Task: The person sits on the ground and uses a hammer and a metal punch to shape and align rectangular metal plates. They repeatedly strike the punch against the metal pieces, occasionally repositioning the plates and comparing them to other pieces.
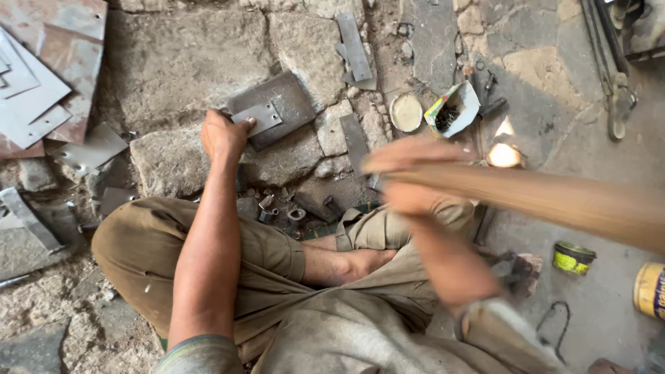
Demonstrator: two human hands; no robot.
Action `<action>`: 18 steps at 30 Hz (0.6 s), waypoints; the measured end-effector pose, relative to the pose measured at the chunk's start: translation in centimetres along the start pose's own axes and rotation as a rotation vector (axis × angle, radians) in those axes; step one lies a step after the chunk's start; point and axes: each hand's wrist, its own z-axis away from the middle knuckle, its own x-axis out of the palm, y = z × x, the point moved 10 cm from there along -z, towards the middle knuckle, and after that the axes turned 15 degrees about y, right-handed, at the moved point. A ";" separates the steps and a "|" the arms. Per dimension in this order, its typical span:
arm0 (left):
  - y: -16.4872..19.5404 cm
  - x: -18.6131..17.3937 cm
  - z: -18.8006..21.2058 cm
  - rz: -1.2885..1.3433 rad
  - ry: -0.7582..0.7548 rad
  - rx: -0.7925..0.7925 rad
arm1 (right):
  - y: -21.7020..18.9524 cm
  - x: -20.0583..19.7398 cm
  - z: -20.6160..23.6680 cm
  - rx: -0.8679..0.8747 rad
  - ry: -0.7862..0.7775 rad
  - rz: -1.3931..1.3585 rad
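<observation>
Grey steel: one small plate (257, 116) with two holes is lying on one larger plate (277, 109), which is resting on a stone block (173, 159) in the floor.

Left hand (223, 136): one, pressing fingers and thumb down on the small plate's near edge, pinning it flat rather than closing around it.

Right hand (409, 176): one, blurring in motion, clamping around one wooden handle (554, 201) that is running off to the right edge; its head is not showing.

Strips (355, 48): two, lying overlapped on the stones beyond the plates. A third strip (355, 142) is lying near the right hand.

Sheet offcuts (41, 76): a stack at upper left, number uncertain.

Small fittings (280, 211): a scatter of several short metal pieces, sitting between the stone block and the crossed legs.

Round lid (406, 112): one, pale, just beside one open carton (451, 109) holding dark small parts.

Tins: two, one green-yellow (573, 257), one yellow (650, 289), standing near each other on the floor at right.
</observation>
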 end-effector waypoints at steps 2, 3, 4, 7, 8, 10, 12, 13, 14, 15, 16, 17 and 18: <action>-0.1 -0.1 0.0 -0.040 0.014 0.010 | 11.4 1.9 8.6 0.328 -0.604 0.868; 0.1 0.0 0.0 -0.055 -0.002 0.015 | 14.2 0.5 11.3 0.439 -0.716 0.969; 0.1 0.1 0.2 -0.068 -0.014 0.024 | 15.6 -1.7 12.5 0.654 -0.611 0.843; -0.3 0.2 0.6 -0.088 -0.048 -0.026 | 14.3 -5.5 14.1 0.983 -0.350 0.461; -0.5 0.0 0.6 -0.075 -0.037 -0.049 | 12.2 -5.3 12.8 0.868 -0.325 0.349; 2.8 -1.6 1.0 0.080 0.101 0.303 | 9.0 -4.8 11.6 0.764 -0.274 0.225; 5.3 -2.9 2.6 0.074 0.228 0.655 | 7.3 -4.7 10.9 0.749 -0.213 0.190; 6.0 -3.1 3.7 -0.013 0.275 0.811 | 7.0 -4.5 10.8 0.751 -0.213 0.205; 6.6 -3.2 4.9 -0.098 0.329 0.958 | 7.0 -4.2 10.9 0.750 -0.226 0.220; 6.1 -2.6 4.9 -0.156 0.306 0.972 | 7.0 -3.8 10.7 0.734 -0.248 0.228; 5.8 -2.1 5.2 -0.218 0.279 0.984 | 7.2 -3.7 10.7 0.735 -0.261 0.244; 5.3 -1.6 5.4 -0.286 0.244 0.991 | 7.5 -3.5 10.6 0.746 -0.275 0.260; 5.6 -2.3 6.1 -0.273 0.311 1.048 | 7.6 -3.3 10.3 0.756 -0.287 0.275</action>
